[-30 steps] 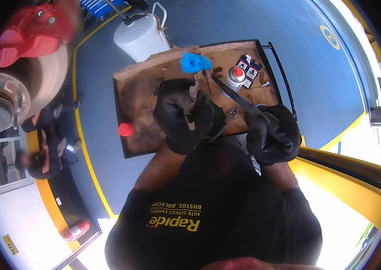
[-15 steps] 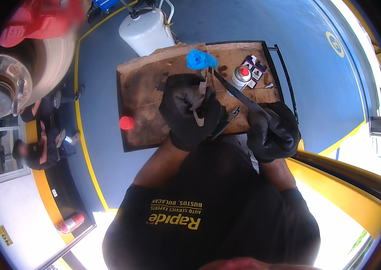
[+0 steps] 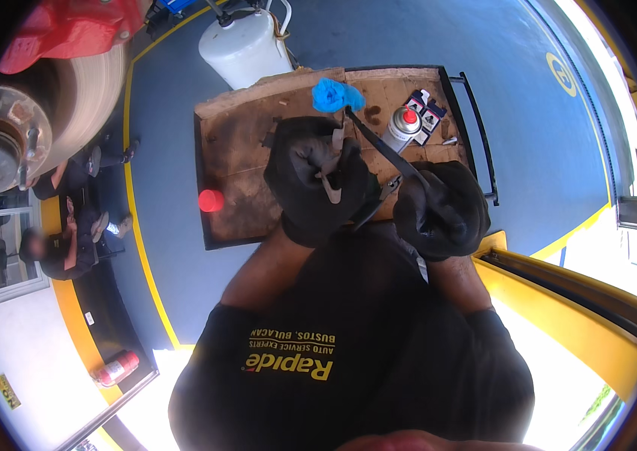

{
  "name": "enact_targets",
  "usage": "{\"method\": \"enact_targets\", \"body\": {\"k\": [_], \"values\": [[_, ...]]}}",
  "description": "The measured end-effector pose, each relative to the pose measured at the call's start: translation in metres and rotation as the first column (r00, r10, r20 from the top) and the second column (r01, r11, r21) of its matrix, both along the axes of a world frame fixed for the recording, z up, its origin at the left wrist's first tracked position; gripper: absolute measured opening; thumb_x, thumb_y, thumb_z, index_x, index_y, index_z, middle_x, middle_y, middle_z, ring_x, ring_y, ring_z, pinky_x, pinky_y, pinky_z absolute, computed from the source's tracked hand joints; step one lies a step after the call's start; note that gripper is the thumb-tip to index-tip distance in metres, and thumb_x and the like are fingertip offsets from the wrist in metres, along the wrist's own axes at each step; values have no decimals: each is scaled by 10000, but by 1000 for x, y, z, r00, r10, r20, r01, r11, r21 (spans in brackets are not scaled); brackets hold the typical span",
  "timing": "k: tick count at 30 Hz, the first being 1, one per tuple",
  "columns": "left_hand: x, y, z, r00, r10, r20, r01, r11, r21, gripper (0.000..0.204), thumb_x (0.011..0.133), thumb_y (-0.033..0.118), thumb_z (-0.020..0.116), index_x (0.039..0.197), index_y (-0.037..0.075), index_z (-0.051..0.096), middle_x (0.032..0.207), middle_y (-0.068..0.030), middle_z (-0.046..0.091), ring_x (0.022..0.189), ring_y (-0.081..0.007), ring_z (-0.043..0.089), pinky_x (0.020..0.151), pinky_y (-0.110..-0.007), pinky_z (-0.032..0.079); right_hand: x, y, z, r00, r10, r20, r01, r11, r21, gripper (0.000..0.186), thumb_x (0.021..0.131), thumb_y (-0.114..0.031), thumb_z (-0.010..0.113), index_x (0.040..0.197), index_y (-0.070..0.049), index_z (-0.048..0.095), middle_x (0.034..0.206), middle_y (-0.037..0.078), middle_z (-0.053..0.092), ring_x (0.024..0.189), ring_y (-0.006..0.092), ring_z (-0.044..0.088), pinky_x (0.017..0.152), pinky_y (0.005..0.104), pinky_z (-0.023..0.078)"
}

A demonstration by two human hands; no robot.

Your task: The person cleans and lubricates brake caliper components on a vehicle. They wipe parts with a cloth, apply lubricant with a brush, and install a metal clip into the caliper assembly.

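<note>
In a black glove, my left hand [image 3: 317, 177] is closed around a thin, bent metal clip [image 3: 331, 188], whose upper end sticks up past the fingers. My right hand [image 3: 442, 210], gloved too, grips a long, dark, narrow tool [image 3: 386, 149]; its exact kind is not clear. The tool slants up to the left, its far tip close to the clip's upper end; whether they touch I cannot tell. Pliers [image 3: 389, 188] show partly between my hands. Just beyond the tool tip lies a crumpled blue glove or cloth [image 3: 338, 95].
A cardboard-lined tray table [image 3: 239, 161] is under my hands. On it are a spray can [image 3: 402, 129], a dark small box [image 3: 429, 113] and a red cap [image 3: 211, 201]. A white tank [image 3: 247, 49] stands beyond. Upper left, a brake disc [image 3: 96, 101] and red caliper [image 3: 70, 34]; a person [image 3: 66, 252] sits left.
My right hand has shifted a little left and upward, and the tool with it. My left hand still holds the clip in nearly the same place.
</note>
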State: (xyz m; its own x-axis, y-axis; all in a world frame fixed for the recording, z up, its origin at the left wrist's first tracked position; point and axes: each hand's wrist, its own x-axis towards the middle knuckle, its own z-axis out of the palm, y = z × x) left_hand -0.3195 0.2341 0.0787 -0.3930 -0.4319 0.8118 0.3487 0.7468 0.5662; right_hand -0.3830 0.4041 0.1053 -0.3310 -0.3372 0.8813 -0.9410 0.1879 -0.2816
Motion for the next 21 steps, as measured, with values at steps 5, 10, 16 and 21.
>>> {"method": "enact_targets", "body": {"k": [5, 10, 16, 21], "values": [[1, -2, 3, 1000, -7, 11, 7, 1000, -23, 273, 759, 33, 785, 894, 38, 548, 849, -122, 621, 665, -236, 624, 602, -347, 495, -1, -3, -3, 998, -2, -67, 3, 1000, 17, 391, 727, -128, 906, 1043, -75, 682, 897, 94, 699, 691, 244, 715, 580, 332, 553], [2, 0, 2, 999, 11, 41, -11, 1000, 21, 275, 766, 62, 794, 885, 46, 547, 823, -107, 612, 646, -223, 619, 583, -340, 488, 3, -8, -6, 998, -26, -59, 24, 999, -40, 180, 784, -72, 808, 934, -38, 713, 884, 136, 714, 716, 294, 716, 625, 352, 573], [1, -2, 5, 998, 57, 24, -57, 998, -13, 280, 767, 74, 801, 875, 48, 545, 763, -80, 610, 601, -199, 604, 564, -328, 481, 4, -5, 0, 995, -91, -31, 91, 996, 15, 225, 801, -90, 812, 951, -56, 647, 919, 139, 723, 748, 267, 736, 649, 335, 583], [4, -2, 0, 995, 11, 102, -29, 985, 170, 298, 780, 96, 820, 905, 40, 556, 777, -75, 628, 622, -167, 605, 572, -323, 486, -7, 7, -10, 996, -91, 25, 92, 994, -62, 266, 824, -75, 791, 978, -35, 577, 933, 163, 720, 750, 245, 737, 640, 307, 575]]}}
